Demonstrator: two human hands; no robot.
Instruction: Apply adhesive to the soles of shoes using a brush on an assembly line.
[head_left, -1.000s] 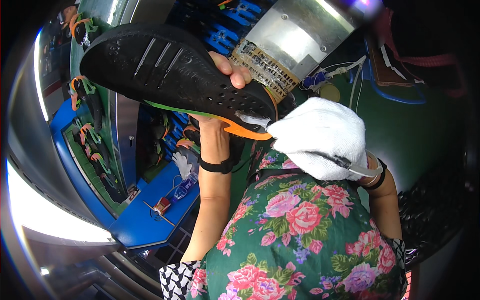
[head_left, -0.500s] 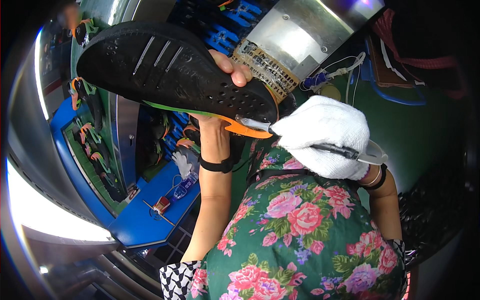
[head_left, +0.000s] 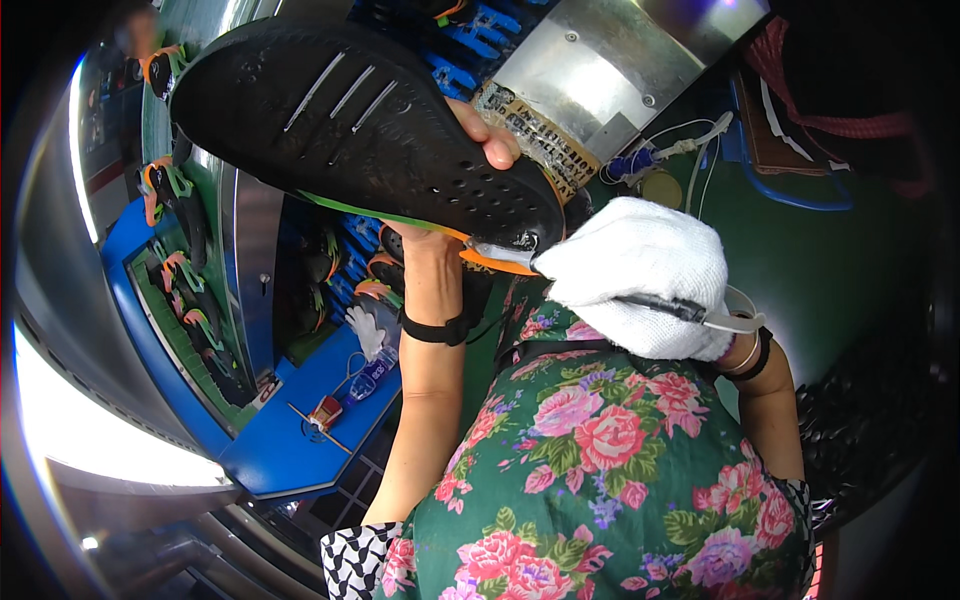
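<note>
My left hand [head_left: 490,140] is bare and closed around the heel end of a black shoe [head_left: 330,125], holding it tilted with its underside toward me. Several small holes and three pale slits mark that underside, and green and orange trim runs along the lower edge. In a white knitted glove, my right hand [head_left: 640,275] is closed on a slim brush-like tool [head_left: 505,252]. Its pale, wet-looking tip touches the shoe's edge at the orange trim near the heel. Part of the handle shows dark across the glove; the fingers hide the rest.
A metal machine housing [head_left: 580,75] stands ahead, with a taped, lettered strip below it. On the left, a blue ledge [head_left: 290,455] bears a plastic bottle [head_left: 375,370], a white glove [head_left: 365,330] and a small red box [head_left: 325,412]. More shoes [head_left: 175,195] stand along the conveyor.
The shoe has shifted slightly up and to the right with my left hand, tilting a little. My gloved right hand and the tool have moved slightly left along the heel edge.
</note>
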